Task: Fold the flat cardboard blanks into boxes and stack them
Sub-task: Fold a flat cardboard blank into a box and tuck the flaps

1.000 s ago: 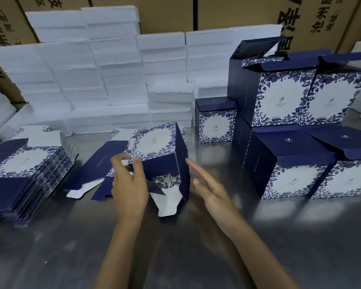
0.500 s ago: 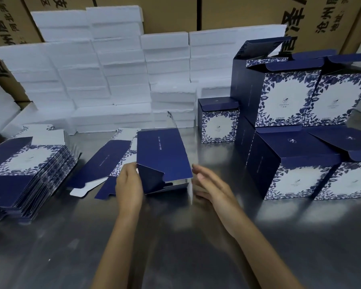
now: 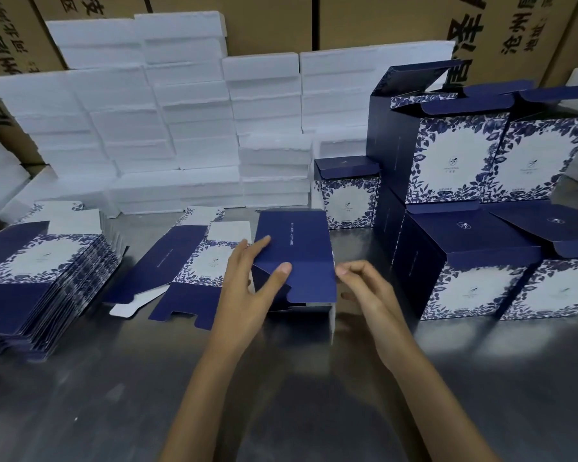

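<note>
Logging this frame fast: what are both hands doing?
Left hand: open, straight fingers pressing the half-folded navy cardboard box.
Right hand: open, loosely curled, holding nothing.

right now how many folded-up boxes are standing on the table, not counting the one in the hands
5: a small box by the white foam, two big boxes on top, two below. More may sit hidden behind them.

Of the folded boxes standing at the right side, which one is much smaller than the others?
The small box standing alone before the white foam blocks, left of the big stacked boxes.
</note>
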`<state>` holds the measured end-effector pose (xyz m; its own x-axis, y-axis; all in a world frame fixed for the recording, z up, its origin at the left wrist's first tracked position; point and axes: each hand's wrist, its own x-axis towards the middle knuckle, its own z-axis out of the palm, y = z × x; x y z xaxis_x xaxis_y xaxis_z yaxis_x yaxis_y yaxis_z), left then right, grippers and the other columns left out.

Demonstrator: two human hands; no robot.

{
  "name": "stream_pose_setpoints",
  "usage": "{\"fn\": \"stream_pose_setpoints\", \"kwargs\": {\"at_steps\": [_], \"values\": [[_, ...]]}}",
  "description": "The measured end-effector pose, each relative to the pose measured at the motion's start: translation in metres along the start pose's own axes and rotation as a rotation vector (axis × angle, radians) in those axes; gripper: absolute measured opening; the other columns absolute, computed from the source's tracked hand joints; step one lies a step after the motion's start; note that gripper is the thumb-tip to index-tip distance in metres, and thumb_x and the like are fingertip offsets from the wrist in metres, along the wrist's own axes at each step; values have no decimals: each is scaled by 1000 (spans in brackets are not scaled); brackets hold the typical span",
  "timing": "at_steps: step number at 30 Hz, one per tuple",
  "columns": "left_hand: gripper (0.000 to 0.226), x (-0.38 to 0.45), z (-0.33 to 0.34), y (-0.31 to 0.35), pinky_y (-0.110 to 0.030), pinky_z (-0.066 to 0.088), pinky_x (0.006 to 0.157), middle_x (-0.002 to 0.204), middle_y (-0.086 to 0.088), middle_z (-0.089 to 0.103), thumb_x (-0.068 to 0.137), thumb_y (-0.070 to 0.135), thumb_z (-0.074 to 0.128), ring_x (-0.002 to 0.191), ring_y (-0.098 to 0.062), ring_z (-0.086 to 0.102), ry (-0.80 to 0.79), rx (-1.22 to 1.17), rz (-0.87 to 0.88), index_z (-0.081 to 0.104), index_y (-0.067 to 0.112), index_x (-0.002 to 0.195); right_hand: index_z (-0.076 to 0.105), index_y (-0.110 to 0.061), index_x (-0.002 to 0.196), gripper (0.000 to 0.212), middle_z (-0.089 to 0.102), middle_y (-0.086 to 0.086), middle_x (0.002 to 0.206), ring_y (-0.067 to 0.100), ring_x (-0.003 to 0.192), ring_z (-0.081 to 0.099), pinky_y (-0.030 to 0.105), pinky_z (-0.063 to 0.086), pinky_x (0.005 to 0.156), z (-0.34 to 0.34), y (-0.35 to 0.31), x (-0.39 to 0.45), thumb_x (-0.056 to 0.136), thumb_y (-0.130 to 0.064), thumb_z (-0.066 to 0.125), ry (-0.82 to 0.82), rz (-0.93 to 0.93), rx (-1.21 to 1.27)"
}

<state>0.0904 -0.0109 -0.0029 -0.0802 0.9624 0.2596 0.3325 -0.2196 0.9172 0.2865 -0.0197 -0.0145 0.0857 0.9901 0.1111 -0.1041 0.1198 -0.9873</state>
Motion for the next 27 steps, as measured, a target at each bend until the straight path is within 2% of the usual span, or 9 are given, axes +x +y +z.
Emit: {"fn": "stream_pose_setpoints", "kwargs": {"at_steps": [2,4,7,9,11,13,19,23,27], "values": [[60,-1,2,1,-22,26,113,158,32,19,74,66,68,145,12,17,-49,23,16,51,57,131,65,-12,108,15,74,4,112,24,111,68,35,53,99,0,-1,0,94,-17,68,1,-12,36],[60,-2,2,2,-12,26,109,157,38,15,73,62,71,145,13,17,-81,27,75,53,54,130,64,-18,119,27,72,-1,118,17,112,67,29,53,96,1,-2,-1,93,-13,70,-16,-47,28],[49,-3,2,2,1,30,99,153,41,22,78,50,72,142,14,25,-79,-6,160,61,47,125,58,-24,134,47,68,-15,124,5,115,64,24,52,94,0,-3,-2,92,-7,71,-71,-126,-37],[45,-4,3,3,3,27,98,151,37,34,78,49,72,139,13,30,-39,45,200,64,45,122,58,-30,138,55,60,-18,139,2,130,55,31,48,105,-1,-6,-2,91,-4,72,-121,-158,-68],[42,-3,5,4,0,26,101,144,33,46,77,50,73,137,7,36,11,129,240,67,44,119,62,-34,135,55,42,-19,156,-3,142,39,37,40,115,-1,-10,0,90,-4,73,-158,-194,-143],[39,-1,6,4,-3,27,103,137,28,55,78,48,75,134,0,40,48,183,276,68,42,116,68,-31,127,47,36,-20,159,-6,144,33,35,37,119,1,-14,3,90,-5,74,-189,-226,-218],[30,3,11,-1,-5,28,100,126,25,61,82,26,80,124,-4,44,130,228,313,72,37,109,74,-21,111,34,46,-9,151,-5,138,41,14,39,106,8,-18,5,87,2,74,-135,-272,-276],[27,2,14,4,-8,30,99,123,21,61,80,30,81,122,-3,43,115,185,313,73,35,105,77,-25,105,26,49,-13,144,4,140,38,21,32,114,11,-17,7,86,-8,78,-87,-300,-359],[24,-1,15,5,-30,39,102,124,18,61,78,36,78,125,-8,45,82,90,248,76,33,101,78,-36,100,24,51,-21,139,-3,137,33,5,26,106,13,-15,8,84,-18,81,-65,-310,-389]]}}
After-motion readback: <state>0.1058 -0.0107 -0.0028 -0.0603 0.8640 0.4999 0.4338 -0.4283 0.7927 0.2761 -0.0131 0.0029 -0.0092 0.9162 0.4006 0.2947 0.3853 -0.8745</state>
